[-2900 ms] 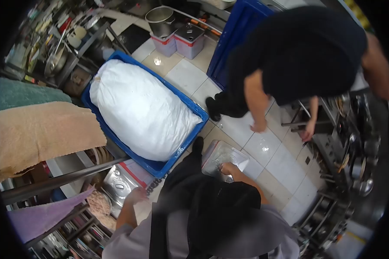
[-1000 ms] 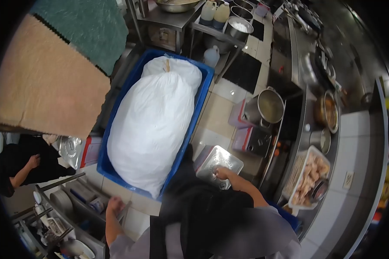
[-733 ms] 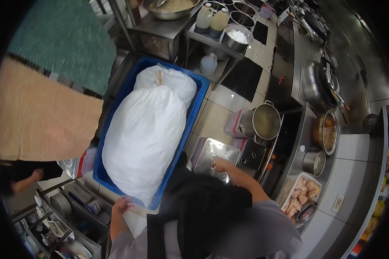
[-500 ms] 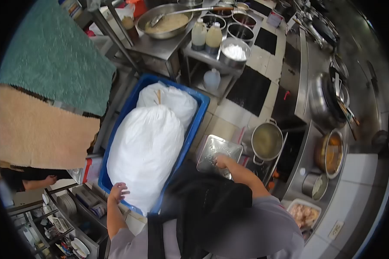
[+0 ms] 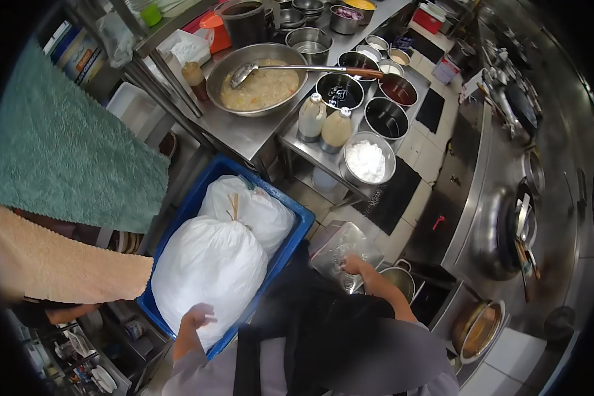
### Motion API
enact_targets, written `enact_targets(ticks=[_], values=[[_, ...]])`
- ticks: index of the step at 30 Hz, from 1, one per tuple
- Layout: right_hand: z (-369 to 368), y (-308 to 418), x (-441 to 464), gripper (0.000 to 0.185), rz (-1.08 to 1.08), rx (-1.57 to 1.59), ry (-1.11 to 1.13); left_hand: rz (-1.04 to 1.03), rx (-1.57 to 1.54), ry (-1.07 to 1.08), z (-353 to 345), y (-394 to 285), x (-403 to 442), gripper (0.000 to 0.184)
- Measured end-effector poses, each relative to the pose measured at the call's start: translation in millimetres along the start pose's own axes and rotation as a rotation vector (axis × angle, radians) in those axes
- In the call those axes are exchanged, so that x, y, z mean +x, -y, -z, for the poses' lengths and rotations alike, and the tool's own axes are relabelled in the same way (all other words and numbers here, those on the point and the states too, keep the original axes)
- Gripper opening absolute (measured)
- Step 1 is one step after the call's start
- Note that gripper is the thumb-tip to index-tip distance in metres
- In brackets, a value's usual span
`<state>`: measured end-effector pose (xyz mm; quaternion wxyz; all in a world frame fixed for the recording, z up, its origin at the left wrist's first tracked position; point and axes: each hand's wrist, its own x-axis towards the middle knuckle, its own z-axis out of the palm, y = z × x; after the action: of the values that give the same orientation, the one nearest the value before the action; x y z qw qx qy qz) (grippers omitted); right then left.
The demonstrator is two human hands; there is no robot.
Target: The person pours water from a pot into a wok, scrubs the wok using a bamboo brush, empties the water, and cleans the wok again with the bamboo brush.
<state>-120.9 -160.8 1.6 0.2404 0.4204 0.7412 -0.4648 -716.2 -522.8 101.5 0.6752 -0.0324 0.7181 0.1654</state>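
Observation:
My right hand point(image 5: 352, 264) is closed at the top of a square metal tin point(image 5: 366, 243) with an embossed lid, right of the blue tub. What exactly the fingers grip there, perhaps a handle, is hidden. Over the near end of a large tied white plastic bag point(image 5: 208, 267) is my left hand point(image 5: 197, 317), fingers stretched and slightly blurred, holding nothing. Whether it touches the bag I cannot tell. A second white bag point(image 5: 264, 214) lies behind the first in the blue tub point(image 5: 301, 231).
Ahead, a steel table point(image 5: 244, 135) bears a wide bowl point(image 5: 218, 99) with a ladle point(image 5: 277, 67). Bottles point(image 5: 336, 129) and a white-filled bowl point(image 5: 393, 168) stand beside it. A pot point(image 5: 408, 288) is partly behind my right arm. Another person's arm point(image 5: 72, 313) shows below hanging towels point(image 5: 79, 257).
The view has tilted forward, showing more of the tables. With my right hand on it, the tin has moved forward past the pot. My left hand has shifted from the bag's side over its near end.

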Motion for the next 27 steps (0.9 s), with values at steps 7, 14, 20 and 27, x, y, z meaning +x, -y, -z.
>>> enact_targets(ticks=[7,14,20,27], values=[[61,-69,11,0.033,-0.044,0.009,-0.013,-0.137,0.063,-0.159,-72,-150,-33,0.036],[108,-153,28,0.033,0.023,-0.075,0.019,-0.198,0.361,-0.021,-138,-134,-6,0.034],[182,-189,15,0.036,-0.092,-0.144,0.044,0.063,-0.043,-0.018,-183,-132,48,0.035],[262,-227,-24,0.03,-0.164,-0.086,-0.026,0.072,-0.033,0.02,-257,-231,81,0.034]])
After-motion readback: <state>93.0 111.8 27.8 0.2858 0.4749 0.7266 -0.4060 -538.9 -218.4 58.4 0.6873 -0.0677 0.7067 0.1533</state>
